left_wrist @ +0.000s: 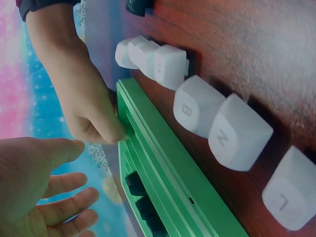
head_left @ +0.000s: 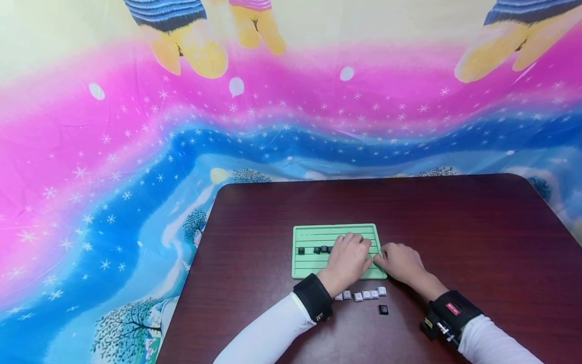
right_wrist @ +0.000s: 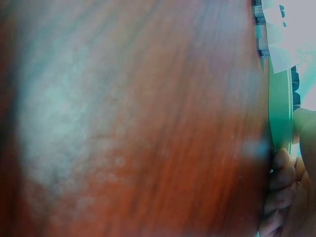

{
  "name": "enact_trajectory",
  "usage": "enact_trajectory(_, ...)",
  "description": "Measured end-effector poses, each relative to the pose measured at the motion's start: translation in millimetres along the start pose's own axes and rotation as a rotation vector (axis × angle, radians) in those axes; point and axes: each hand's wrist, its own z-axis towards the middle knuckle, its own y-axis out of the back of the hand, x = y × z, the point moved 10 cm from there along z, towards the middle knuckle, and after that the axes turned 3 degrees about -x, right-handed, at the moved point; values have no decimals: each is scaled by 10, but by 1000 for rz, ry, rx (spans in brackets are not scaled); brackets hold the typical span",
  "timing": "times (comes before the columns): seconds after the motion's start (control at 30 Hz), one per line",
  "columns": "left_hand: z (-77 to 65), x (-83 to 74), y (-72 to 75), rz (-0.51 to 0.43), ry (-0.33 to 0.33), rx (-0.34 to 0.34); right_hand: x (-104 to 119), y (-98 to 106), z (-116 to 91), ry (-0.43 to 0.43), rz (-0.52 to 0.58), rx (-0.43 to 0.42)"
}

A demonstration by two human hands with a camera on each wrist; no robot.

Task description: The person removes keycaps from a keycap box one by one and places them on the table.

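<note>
A light-green ridged tray (head_left: 313,272) lies on the table with several black keycaps (head_left: 317,249) along a middle slot. My left hand (head_left: 347,258) is over the tray's right half, hiding part of that row. The left wrist view shows the fingers and thumb of this left hand (left_wrist: 49,192) spread loosely, with nothing between them. My right hand (head_left: 402,263) grips the tray's right edge. Its thumb reaches over the rim, and in the right wrist view its fingers (right_wrist: 282,177) curl against the outer side of the green tray (right_wrist: 280,113).
Several white lettered keycaps (head_left: 366,294) stand in a loose row on the dark wood table (head_left: 254,227), in front of the tray. A single black keycap (head_left: 384,310) sits nearer me. Behind the table hangs a colourful printed cloth (head_left: 282,101).
</note>
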Motion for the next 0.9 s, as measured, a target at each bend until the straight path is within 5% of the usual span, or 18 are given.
enact_trajectory(0.9,114,128,-341,50,55,133,-22,-12,1,-20,-4,5)
